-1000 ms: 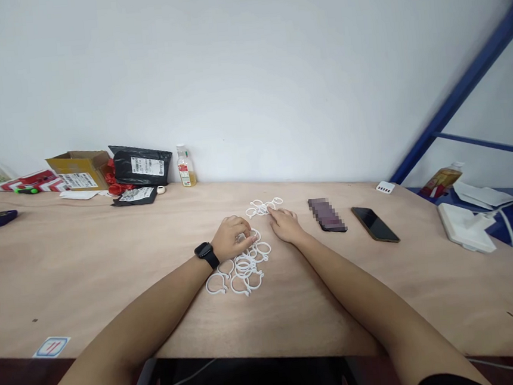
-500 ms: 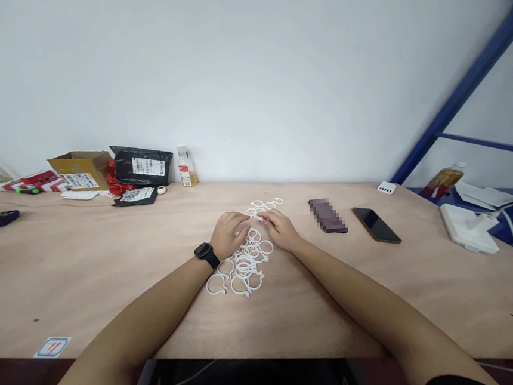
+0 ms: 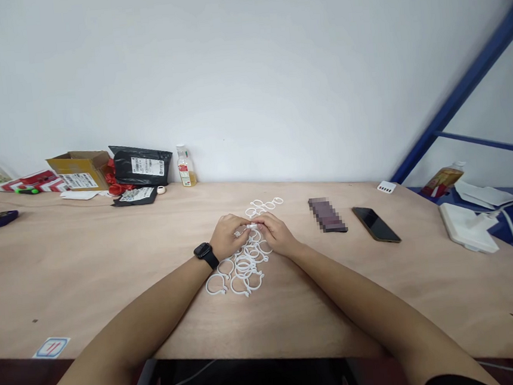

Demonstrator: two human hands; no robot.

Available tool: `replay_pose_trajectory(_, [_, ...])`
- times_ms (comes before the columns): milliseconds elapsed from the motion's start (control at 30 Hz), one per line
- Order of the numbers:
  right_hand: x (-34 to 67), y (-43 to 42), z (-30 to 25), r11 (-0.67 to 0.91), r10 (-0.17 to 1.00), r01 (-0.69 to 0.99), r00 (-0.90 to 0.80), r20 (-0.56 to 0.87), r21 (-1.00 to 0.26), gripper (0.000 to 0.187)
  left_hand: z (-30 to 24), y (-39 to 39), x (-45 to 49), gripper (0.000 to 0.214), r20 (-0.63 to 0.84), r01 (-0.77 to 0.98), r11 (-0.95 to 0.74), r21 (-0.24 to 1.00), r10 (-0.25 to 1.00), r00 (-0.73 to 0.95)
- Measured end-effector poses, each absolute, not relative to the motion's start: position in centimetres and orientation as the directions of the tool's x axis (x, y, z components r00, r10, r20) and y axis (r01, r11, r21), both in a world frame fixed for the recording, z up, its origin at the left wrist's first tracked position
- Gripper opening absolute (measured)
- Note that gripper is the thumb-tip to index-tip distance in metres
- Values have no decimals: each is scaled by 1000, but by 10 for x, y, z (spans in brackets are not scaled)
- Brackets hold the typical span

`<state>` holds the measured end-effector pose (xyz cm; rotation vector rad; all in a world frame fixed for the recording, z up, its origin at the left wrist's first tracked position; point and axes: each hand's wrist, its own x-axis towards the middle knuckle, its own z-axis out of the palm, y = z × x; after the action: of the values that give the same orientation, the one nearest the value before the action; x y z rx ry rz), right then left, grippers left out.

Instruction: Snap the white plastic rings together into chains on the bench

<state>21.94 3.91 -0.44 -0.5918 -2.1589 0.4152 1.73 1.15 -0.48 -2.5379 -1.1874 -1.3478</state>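
Note:
My left hand (image 3: 228, 235), with a black watch (image 3: 205, 254) on its wrist, is closed with its fingertips on a white plastic ring clip (image 3: 253, 225). From the other side my right hand (image 3: 279, 235) pinches the same ring clip, so the fingertips of both hands nearly meet. Much of this clip is hidden behind the fingers. Below and between the hands lies a pile of white ring clips (image 3: 245, 268), several overlapping one another. Just beyond the fingertips is a smaller group of white ring clips (image 3: 257, 204) on the table.
A pixelated dark object (image 3: 328, 215) and a black phone (image 3: 376, 224) lie right of my hands on the wooden table (image 3: 153, 243). Further right sits a white power adapter (image 3: 468, 228). Along the wall stand a cardboard box (image 3: 81, 170), black parcel bags (image 3: 141, 165) and a bottle (image 3: 186, 165).
My right hand has moved slightly left and toward me, closing the gap to my left hand. Its fingers now meet the left fingertips at the ring clip.

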Motion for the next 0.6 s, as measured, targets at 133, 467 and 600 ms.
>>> replay_pose_trajectory(133, [219,42,-7,821,568,314,-530,630,-477,27,-5,10,18,18,714,669,-674,313,631,302])
replay_pose_trajectory(467, [240,78,-23,604,790,727,-490,369,-326,39,-5,12,18,15,729,643,-704,301,605,321])
replay_pose_trajectory(600, [239,76,-24,569,813,778,-483,326,-267,38,-3,10,17,13,723,642,-704,305,610,326])
